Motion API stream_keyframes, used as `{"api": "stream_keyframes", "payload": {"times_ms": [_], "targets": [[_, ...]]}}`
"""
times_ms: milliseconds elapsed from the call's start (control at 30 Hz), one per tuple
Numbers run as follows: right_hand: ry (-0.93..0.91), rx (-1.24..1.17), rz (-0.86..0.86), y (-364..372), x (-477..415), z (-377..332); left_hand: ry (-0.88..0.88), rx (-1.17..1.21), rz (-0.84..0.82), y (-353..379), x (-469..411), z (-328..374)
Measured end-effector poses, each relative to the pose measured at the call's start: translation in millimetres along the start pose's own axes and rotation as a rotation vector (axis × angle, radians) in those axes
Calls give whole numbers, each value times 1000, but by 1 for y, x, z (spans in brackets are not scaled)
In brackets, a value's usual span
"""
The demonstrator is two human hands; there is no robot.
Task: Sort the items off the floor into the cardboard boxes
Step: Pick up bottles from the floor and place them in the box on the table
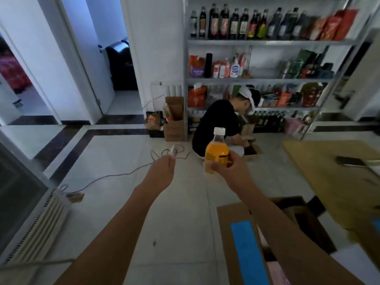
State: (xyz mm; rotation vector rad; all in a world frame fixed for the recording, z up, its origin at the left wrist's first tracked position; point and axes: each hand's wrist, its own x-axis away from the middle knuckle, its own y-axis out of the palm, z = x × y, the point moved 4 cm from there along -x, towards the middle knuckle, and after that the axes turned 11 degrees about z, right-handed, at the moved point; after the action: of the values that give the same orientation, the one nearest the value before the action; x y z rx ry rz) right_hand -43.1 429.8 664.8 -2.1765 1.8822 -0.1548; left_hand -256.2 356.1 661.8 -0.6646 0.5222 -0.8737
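Note:
My right hand (pixel 230 168) is closed around an orange drink bottle (pixel 217 152) with a white cap, held upright at chest height over the tiled floor. My left hand (pixel 162 171) reaches forward beside it with the fingers drawn together; whether it grips anything is unclear. A small white object (pixel 173 150) with thin cables lies on the floor just past its fingertips. An open cardboard box (pixel 242 239) with a blue tape strip on its flap stands below my right forearm.
A person in black crouches at a metal shelf rack (pixel 267 79) full of bottles and packets. More cardboard boxes (pixel 174 120) stand left of the rack. A wooden table (pixel 339 171) is at right, a white radiator (pixel 41 223) at left, and a cable runs across the floor.

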Motion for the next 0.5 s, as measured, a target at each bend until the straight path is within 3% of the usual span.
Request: {"api": "stream_keyframes", "payload": {"times_ms": [200,500], "targets": [[73,13,208,-103,8,29,7,165,-193,104,-3,71],[272,170,691,-289,91,80,390,122,-571,246,55,229]]}}
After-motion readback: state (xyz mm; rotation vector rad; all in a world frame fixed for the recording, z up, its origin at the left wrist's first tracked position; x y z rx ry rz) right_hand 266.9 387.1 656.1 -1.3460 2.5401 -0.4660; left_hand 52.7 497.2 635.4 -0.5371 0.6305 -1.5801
